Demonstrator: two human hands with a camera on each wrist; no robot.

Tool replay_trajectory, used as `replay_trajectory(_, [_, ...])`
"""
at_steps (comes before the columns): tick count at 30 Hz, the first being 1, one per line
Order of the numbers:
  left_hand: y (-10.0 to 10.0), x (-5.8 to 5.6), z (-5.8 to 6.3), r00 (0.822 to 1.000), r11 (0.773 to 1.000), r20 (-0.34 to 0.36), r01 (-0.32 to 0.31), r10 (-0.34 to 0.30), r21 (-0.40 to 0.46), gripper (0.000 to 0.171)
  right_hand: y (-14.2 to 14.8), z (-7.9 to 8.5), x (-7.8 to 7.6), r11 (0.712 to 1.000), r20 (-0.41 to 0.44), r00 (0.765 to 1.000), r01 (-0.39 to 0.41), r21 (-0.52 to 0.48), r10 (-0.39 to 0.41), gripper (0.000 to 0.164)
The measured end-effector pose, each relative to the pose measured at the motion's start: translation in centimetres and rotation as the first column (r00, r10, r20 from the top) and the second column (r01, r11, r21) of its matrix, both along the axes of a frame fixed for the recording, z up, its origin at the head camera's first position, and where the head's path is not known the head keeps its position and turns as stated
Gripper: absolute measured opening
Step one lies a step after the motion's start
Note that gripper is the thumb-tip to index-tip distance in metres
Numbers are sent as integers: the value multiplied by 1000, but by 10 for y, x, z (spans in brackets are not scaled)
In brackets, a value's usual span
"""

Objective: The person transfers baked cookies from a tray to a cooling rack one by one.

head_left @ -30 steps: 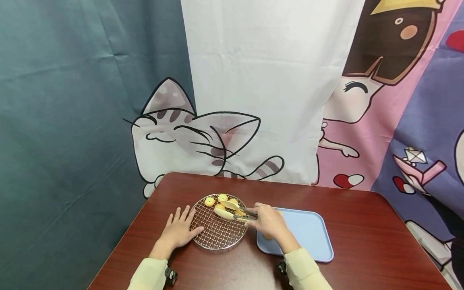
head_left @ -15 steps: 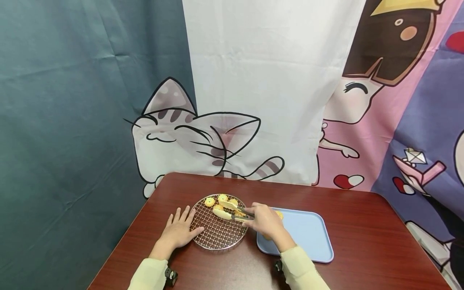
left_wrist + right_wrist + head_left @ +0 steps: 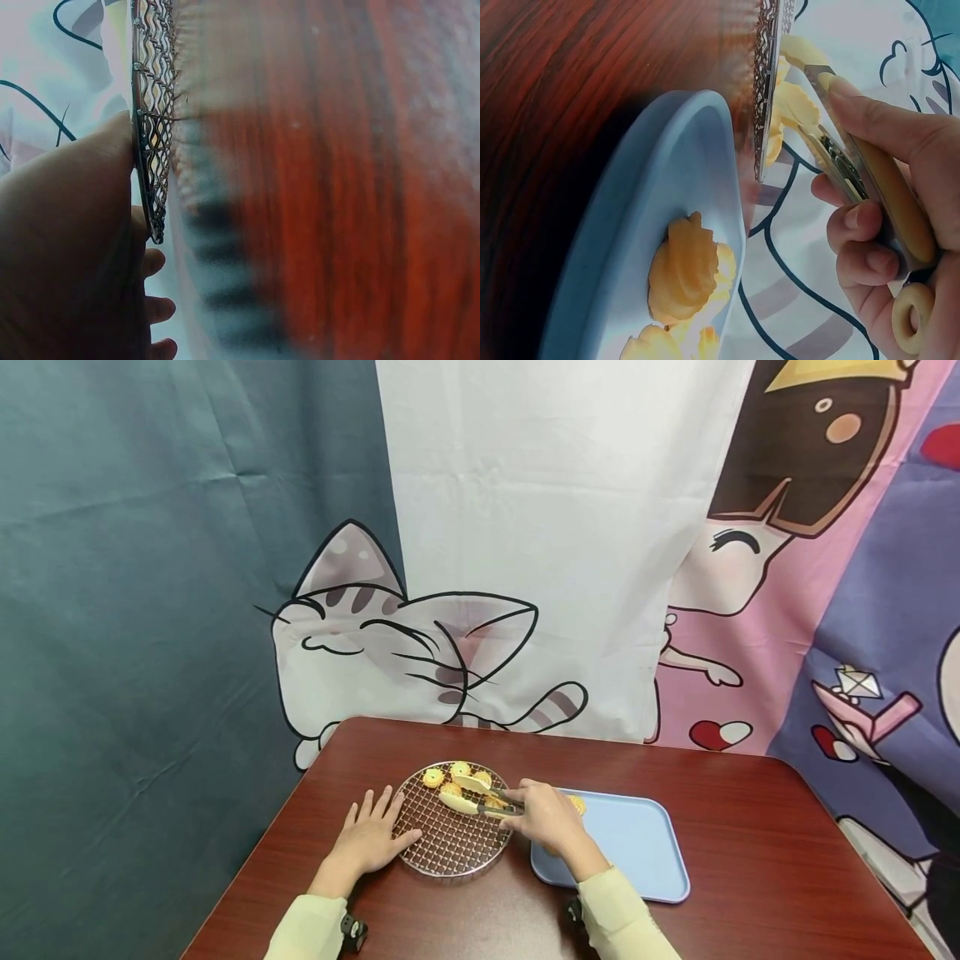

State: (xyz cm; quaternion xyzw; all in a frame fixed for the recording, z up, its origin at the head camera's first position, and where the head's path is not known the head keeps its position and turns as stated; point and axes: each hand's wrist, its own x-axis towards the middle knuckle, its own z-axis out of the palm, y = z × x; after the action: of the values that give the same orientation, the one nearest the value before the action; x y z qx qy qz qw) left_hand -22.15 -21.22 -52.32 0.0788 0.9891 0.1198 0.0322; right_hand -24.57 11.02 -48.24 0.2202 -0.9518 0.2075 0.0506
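My left hand (image 3: 366, 837) lies with fingers spread at the left edge of a round wire rack (image 3: 450, 852), its thumb at the rim. With my right hand (image 3: 553, 818) I grip metal tongs (image 3: 889, 187) that have cream-coloured tips and handle panels. Their tips are over the rack's far right part, one on each side of a yellow ridged cookie (image 3: 451, 788); I cannot tell whether they squeeze it. Several other such cookies (image 3: 433, 777) sit on the rack's far side. The tongs partly hide some of them.
A light blue tray (image 3: 637, 843) stands right of the rack, partly under my right forearm. Several more cookies (image 3: 682, 270) lie in it, mostly hidden in the head view. The reddish-brown table (image 3: 750, 852) ends at a printed curtain (image 3: 562, 568).
My right hand and the tongs have shifted slightly left, and the cookie between the tips has moved slightly left too. A cookie on the tray shows more. My left hand has stayed put.
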Motion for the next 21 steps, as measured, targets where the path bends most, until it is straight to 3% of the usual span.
replay_trajectory(10, [1,1,4,1000,1000,7,1,-1,2,84,1,1,2,1000,9,1000,8,-12,-8,55])
replay_trajectory(21, [0,1,0,1000,1000,2,-2,2,-2,84,9,13,12,1000,-31,999,10,-2,-10,53])
